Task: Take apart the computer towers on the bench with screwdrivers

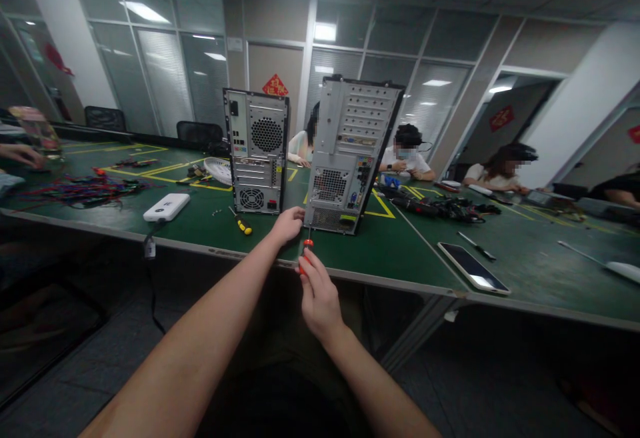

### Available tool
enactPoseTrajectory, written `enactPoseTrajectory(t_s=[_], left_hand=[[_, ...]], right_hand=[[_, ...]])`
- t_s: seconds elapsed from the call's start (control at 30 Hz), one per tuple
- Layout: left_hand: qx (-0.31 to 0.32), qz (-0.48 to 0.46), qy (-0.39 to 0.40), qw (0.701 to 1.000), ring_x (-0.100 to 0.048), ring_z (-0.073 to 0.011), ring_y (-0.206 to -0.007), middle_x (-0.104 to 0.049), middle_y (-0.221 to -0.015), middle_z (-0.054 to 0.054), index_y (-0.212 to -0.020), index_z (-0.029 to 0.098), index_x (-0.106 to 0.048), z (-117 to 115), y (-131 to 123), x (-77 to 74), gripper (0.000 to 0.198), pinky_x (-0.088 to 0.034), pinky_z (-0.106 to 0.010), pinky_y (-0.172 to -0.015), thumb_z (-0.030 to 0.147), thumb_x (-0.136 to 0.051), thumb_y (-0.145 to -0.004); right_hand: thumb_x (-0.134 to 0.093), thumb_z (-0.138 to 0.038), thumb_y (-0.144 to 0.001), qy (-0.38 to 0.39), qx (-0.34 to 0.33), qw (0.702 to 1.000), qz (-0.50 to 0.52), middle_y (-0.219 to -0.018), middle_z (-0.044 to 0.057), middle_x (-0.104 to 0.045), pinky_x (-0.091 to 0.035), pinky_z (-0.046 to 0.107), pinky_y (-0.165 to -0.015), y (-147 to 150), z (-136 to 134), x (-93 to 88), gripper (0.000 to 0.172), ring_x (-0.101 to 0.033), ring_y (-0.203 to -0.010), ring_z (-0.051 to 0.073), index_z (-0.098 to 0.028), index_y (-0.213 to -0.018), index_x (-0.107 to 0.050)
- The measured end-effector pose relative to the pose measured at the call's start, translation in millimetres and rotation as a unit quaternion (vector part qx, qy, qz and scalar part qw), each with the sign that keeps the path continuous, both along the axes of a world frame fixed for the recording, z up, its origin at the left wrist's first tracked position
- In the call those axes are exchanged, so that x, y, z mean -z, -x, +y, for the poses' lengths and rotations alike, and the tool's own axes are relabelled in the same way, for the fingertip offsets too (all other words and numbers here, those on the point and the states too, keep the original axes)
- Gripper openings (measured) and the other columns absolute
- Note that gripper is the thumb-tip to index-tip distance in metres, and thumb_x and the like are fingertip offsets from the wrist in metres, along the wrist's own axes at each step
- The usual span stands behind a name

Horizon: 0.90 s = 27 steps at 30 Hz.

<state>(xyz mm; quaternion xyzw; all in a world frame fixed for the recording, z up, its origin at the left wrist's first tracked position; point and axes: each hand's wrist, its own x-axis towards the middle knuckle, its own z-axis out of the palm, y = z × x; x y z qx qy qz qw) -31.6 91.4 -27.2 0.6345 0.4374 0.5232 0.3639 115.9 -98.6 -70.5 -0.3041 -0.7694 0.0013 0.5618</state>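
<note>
A grey computer tower (336, 178) stands upright near the table's front edge, its back panel facing me. My right hand (320, 298) is closed on the red-and-black handle of a screwdriver (309, 244). Its thin shaft points up to the tower's lower left corner; whether the tip sits in a screw is too small to tell. Alongside that same corner, my left hand (289, 226) rests with its fingers reaching forward against the tower's side, its fingertips partly hidden. A second, smaller computer tower (256, 151) stands upright to the left, also back towards me.
A yellow-and-black screwdriver (244, 226) lies before the smaller tower, beside tiny screws. Leftward are a white power bank (167, 207) and tangled wires (95, 188). Rightward lie black cables (445, 209), a phone (473, 267) and a pen (476, 246). Several people sit around the table.
</note>
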Motion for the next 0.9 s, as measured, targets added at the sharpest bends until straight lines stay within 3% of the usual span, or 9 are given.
enactPoseTrajectory(t_s=[0.2, 0.4, 0.6, 0.77, 0.9], left_hand=[[-0.008, 0.010, 0.005, 1.000, -0.076, -0.0217, -0.106, -0.082, -0.107, -0.009, -0.107, 0.015, -0.075, -1.7, -0.2, -1.2, 0.046, -0.057, -0.035, -0.103, -0.003, -0.052, -0.071], [-0.002, 0.000, 0.006, 1.000, -0.075, -0.0232, -0.108, -0.081, -0.113, -0.012, -0.108, 0.013, -0.075, -3.3, -0.3, -1.9, 0.050, -0.056, -0.037, -0.105, -0.004, -0.050, -0.070], [-0.005, 0.004, 0.003, 1.000, -0.075, -0.0232, -0.108, -0.082, -0.109, -0.011, -0.106, 0.013, -0.075, -0.5, 1.1, -0.5, 0.050, -0.055, -0.038, -0.106, -0.006, -0.050, -0.068], [-0.003, -0.001, 0.004, 1.000, -0.075, -0.0228, -0.108, -0.082, -0.107, -0.010, -0.105, 0.015, -0.076, 2.7, 1.3, 2.4, 0.048, -0.055, -0.037, -0.106, -0.004, -0.051, -0.068], [-0.001, -0.008, 0.002, 1.000, -0.075, -0.0220, -0.107, -0.082, -0.107, -0.009, -0.105, 0.015, -0.076, 3.1, 0.9, 3.2, 0.047, -0.055, -0.037, -0.106, -0.004, -0.052, -0.069]], right_hand=[[-0.064, -0.022, -0.103, 0.013, 0.024, 0.999, 0.020, -0.134, 0.014, -0.072, -0.060, 0.043, -0.111, -1.5, -1.4, -1.7, 0.034, -0.070, -0.126, 0.026, -0.022, -0.136, -0.070], [-0.047, -0.009, -0.105, 0.003, 0.009, 0.999, -0.034, -0.151, 0.013, -0.063, -0.055, 0.039, -0.117, -2.1, -3.2, -3.1, 0.047, -0.064, -0.137, 0.024, -0.024, -0.147, -0.064], [-0.061, -0.020, -0.104, 0.011, 0.041, 0.999, 0.015, -0.135, 0.015, -0.072, -0.060, 0.041, -0.110, -1.8, -3.3, -5.3, 0.034, -0.071, -0.126, 0.025, -0.021, -0.137, -0.070], [-0.046, -0.009, -0.106, 0.007, 0.011, 1.000, -0.013, -0.151, 0.015, -0.063, -0.058, 0.036, -0.112, -0.7, -3.2, -3.1, 0.044, -0.065, -0.135, 0.023, -0.022, -0.144, -0.066], [-0.060, -0.019, -0.104, 0.015, 0.039, 0.999, 0.007, -0.137, 0.015, -0.070, -0.063, 0.040, -0.105, -1.9, -3.7, -3.7, 0.034, -0.071, -0.124, 0.026, -0.022, -0.136, -0.070]])
